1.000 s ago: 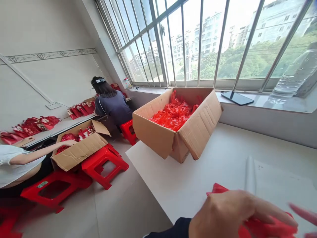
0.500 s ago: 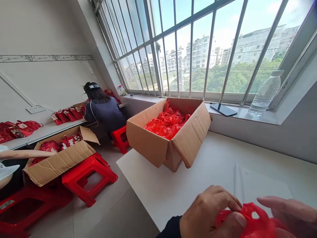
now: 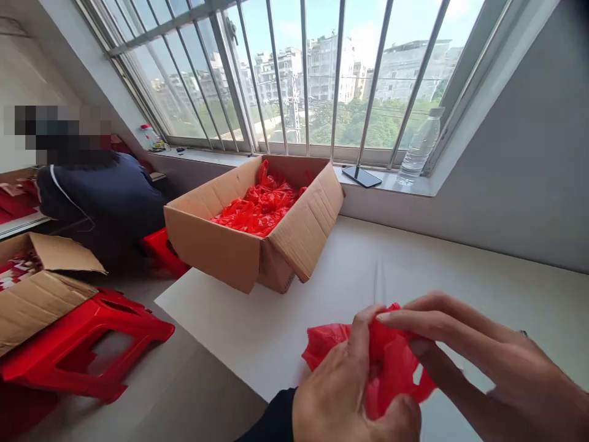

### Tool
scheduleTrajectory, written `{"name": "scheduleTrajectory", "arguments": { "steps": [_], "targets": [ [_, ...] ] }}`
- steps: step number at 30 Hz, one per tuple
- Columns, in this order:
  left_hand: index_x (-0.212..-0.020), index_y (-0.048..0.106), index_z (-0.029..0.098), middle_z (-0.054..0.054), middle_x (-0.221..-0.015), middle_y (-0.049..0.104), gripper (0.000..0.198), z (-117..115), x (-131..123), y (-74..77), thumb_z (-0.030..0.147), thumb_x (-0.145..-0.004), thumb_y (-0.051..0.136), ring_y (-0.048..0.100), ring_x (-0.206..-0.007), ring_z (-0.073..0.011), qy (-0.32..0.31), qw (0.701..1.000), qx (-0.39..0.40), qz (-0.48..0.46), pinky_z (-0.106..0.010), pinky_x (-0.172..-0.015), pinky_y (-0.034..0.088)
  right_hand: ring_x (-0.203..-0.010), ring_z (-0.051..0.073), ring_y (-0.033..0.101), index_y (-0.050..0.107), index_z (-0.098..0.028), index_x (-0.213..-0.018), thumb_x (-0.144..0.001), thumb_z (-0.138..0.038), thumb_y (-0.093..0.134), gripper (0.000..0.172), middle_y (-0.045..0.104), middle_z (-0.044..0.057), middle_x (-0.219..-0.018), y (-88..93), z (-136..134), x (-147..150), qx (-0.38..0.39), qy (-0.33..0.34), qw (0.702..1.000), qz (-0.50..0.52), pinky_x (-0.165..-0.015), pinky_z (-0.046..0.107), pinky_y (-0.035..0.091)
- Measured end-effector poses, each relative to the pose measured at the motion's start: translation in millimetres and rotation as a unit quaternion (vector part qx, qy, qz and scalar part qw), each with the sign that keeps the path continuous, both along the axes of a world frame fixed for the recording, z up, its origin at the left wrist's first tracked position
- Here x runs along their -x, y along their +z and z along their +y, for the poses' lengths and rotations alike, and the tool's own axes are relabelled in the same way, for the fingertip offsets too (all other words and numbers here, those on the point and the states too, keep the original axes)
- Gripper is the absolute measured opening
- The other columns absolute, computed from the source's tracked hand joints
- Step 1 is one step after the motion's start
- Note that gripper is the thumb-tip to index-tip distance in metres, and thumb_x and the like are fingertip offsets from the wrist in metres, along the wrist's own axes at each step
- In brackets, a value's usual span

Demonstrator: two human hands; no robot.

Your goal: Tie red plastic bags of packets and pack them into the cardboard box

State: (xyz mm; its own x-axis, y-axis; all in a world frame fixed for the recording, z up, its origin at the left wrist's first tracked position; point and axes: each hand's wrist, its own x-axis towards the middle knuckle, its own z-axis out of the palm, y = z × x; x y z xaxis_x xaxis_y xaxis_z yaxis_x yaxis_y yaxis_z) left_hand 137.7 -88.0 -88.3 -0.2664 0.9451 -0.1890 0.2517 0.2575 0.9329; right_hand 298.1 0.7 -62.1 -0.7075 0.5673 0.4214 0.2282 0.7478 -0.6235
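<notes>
A thin red plastic bag (image 3: 391, 362) is bunched between my two hands, just above the near part of the white table (image 3: 350, 270). Its crumpled edge sticks out to the left, past my left hand (image 3: 340, 387), whose fingers are closed around it. From the right, my right hand (image 3: 469, 350) pinches the top of the bag between fingers and thumb. A loop of red plastic shows below those fingertips. Farther back on the table, an open cardboard box (image 3: 216, 248) holds a heap of red plastic bags (image 3: 262, 205).
A phone (image 3: 361, 177) and a clear bottle (image 3: 419, 147) rest on the windowsill behind the table. To the left are a red stool (image 3: 138, 334), another open carton (image 3: 50, 307) and a seated person (image 3: 101, 196) in dark clothing.
My view has turned right and down, so the box appears farther left. Both hands are higher in view, and my right fingers, apart from the bag top before, now pinch it.
</notes>
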Motion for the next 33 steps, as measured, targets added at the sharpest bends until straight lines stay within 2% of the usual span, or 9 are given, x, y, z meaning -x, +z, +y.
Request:
{"name": "scheduleTrajectory", "arguments": {
  "steps": [3,6,9,13,17,21,23,29,33],
  "targets": [
    [-0.089,0.064,0.023,-0.002,-0.081,0.064,0.022,9,2,-1.2,0.042,-0.079,0.07,0.056,-0.074,-0.0206,-0.119,0.992,-0.009,-0.035,-0.03,-0.064,0.04,-0.087,0.008,0.067,0.052,-0.035,-0.13,-0.099,-0.023,0.048,0.034,0.063,-0.001,-0.111,14.3,-2,10,0.063,0.03,0.996,-0.062,-0.075,0.015,0.058],
    [-0.078,0.052,0.019,0.002,-0.067,0.048,0.035,29,14,-8.2,0.048,-0.097,0.045,0.041,-0.059,-0.0115,-0.209,0.956,-0.031,-0.205,-0.026,-0.056,0.033,-0.106,0.01,0.062,0.048,-0.037,-0.135,-0.1,-0.03,0.048,0.035,0.059,0.0,-0.122,12.8,5,12,0.077,-0.02,0.995,-0.064,-0.089,0.02,0.054],
    [-0.076,0.048,0.018,0.005,-0.061,0.039,0.035,38,24,-10.7,0.045,-0.099,0.046,0.032,-0.053,-0.0079,-0.197,0.939,-0.014,-0.28,-0.023,-0.051,0.027,-0.113,0.014,0.058,0.049,-0.032,-0.135,-0.101,-0.033,0.046,0.034,0.061,0.002,-0.122,2.3,14,9,0.117,-0.042,0.989,-0.085,-0.097,0.028,0.051],
    [-0.074,0.051,0.017,0.006,-0.055,0.04,0.037,36,28,-12.2,0.046,-0.096,0.052,0.033,-0.049,-0.0067,-0.196,0.94,-0.008,-0.281,-0.022,-0.049,0.025,-0.084,0.013,0.06,0.063,-0.025,-0.104,-0.097,-0.029,0.052,0.013,0.065,0.0,-0.091,-8.6,16,9,0.174,-0.036,0.981,-0.073,-0.076,0.027,0.052],
    [-0.076,0.059,0.015,0.003,-0.045,0.049,0.041,38,28,-19.3,0.047,-0.098,0.045,0.04,-0.038,-0.0075,-0.124,0.924,0.048,-0.357,-0.02,-0.045,0.033,-0.079,0.014,0.058,0.064,-0.026,-0.096,-0.096,-0.032,0.055,0.01,0.064,-0.001,-0.086,-9.2,7,8,0.181,-0.083,0.98,-0.029,-0.072,0.027,0.05],
    [-0.114,0.063,0.015,-0.006,-0.075,0.071,0.032,40,33,-23.5,0.035,-0.096,0.045,0.066,-0.064,-0.0163,-0.1,0.864,0.065,-0.489,-0.027,-0.066,0.052,-0.077,0.014,0.059,0.064,-0.028,-0.096,-0.093,-0.029,0.058,0.007,0.065,-0.001,-0.086,-15.2,-6,6,0.2,-0.079,0.976,-0.027,-0.07,0.028,0.05],
    [-0.121,0.06,0.014,-0.009,-0.093,0.073,0.035,38,36,-24.1,0.031,-0.093,0.05,0.069,-0.084,-0.0186,-0.118,0.841,0.041,-0.526,-0.03,-0.081,0.052,-0.079,0.015,0.059,0.063,-0.028,-0.096,-0.091,-0.025,0.058,0.007,0.064,-0.001,-0.087,-22.5,-11,7,0.2,-0.07,0.977,-0.034,-0.071,0.028,0.049],
    [-0.135,0.049,0.024,-0.007,-0.117,0.062,0.064,28,35,-22.2,0.016,-0.078,0.075,0.06,-0.106,-0.0207,-0.222,0.869,0.011,-0.443,-0.035,-0.093,0.048,-0.087,0.013,0.062,0.063,-0.029,-0.101,-0.092,-0.025,0.059,0.011,0.068,-0.003,-0.097,-39.3,-12,13,0.244,-0.072,0.967,-0.003,-0.078,0.026,0.049],
    [-0.128,0.056,0.022,-0.006,-0.107,0.064,0.038,30,31,-25.9,0.03,-0.092,0.064,0.061,-0.089,-0.016,-0.199,0.905,0.001,-0.375,-0.034,-0.089,0.048,-0.085,0.012,0.062,0.063,-0.029,-0.1,-0.092,-0.027,0.059,0.008,0.068,-0.004,-0.095,-42.1,-11,12,0.282,-0.076,0.956,0.011,-0.078,0.024,0.049]
  ]
}}
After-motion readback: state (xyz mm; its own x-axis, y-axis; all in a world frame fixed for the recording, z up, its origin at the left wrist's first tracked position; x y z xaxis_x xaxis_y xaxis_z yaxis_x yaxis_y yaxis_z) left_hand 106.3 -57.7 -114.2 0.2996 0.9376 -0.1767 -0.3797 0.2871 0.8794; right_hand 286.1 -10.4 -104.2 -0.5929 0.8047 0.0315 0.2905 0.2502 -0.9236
